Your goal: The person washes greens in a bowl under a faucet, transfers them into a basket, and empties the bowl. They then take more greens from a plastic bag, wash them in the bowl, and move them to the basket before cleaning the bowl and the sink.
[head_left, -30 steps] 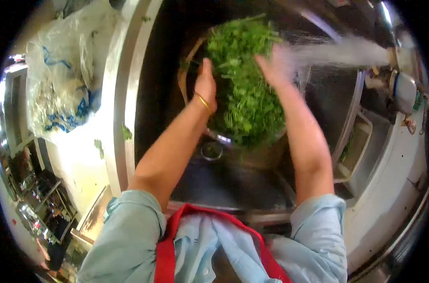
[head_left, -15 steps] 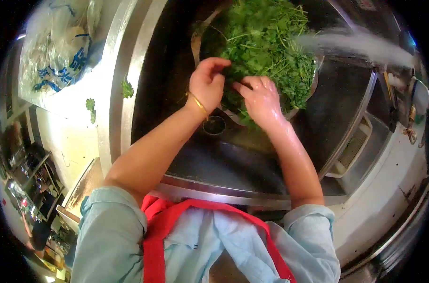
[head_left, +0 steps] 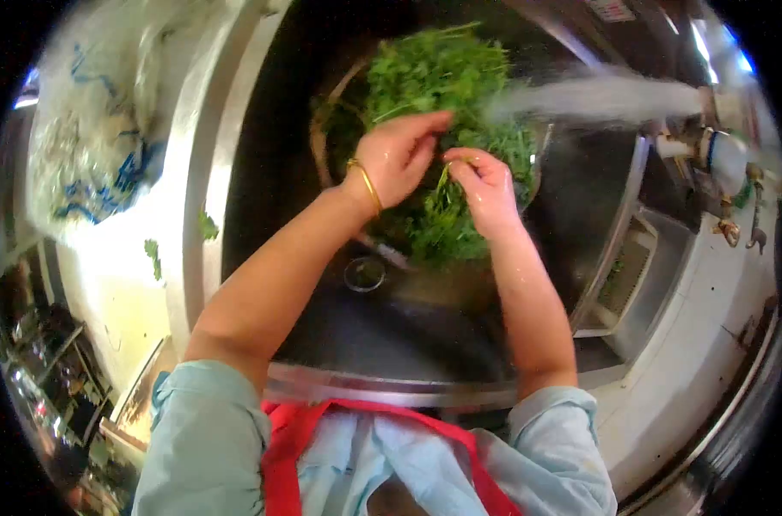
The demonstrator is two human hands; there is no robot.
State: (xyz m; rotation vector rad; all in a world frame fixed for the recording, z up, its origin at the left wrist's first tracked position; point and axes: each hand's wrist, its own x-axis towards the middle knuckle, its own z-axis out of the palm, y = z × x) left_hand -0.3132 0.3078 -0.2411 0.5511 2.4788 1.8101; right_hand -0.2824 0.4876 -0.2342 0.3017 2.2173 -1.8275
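A large heap of leafy green cilantro [head_left: 438,73] lies in a wide round basin [head_left: 319,142] inside a dark metal sink. My left hand [head_left: 398,155], with a gold bangle at the wrist, is over the near left side of the heap. Its fingers stretch to the right with the thumb apart, and I see nothing between them. Wet and pinched closed, my right hand [head_left: 487,191] grips a thin yellow-green cilantro sprig [head_left: 443,179] between thumb and fingertips. Part of the heap is hidden behind both hands.
Water [head_left: 597,96] streams in from a tap [head_left: 717,107] at right onto the heap. A round drain [head_left: 365,274] shows in the sink floor. At right stands a white plastic basket [head_left: 623,279]. A clear plastic bag [head_left: 94,129] and leaf scraps [head_left: 153,258] lie on the left ledge.
My view has shifted, so the heap and sink appear lower and further left. My right hand has lifted from among the leaves and now pinches a sprig. More of the tap shows.
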